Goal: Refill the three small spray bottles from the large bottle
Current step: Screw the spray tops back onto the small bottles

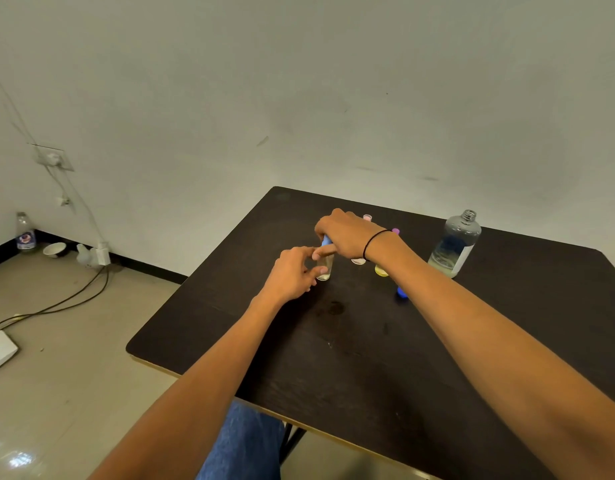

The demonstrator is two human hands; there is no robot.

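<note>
Both forearms reach out over the dark table (333, 358), above a blue-clad knee at its near edge. The left hand (292, 275) pinches the clear spray bottle (324, 268) low on its body, fingers curled around the glass; the bottle stands upright on the table. The right hand (347, 233), a black band at its wrist, grips the bottle's blue top (326, 241) from above. A blue cap (402, 292) lies just right of that forearm, near a yellow bottle (381, 270). Behind the hand a pink bottle (367, 218) is partly hidden. Farther right stands the large bottle (455, 244), uncapped, with liquid low inside.
</note>
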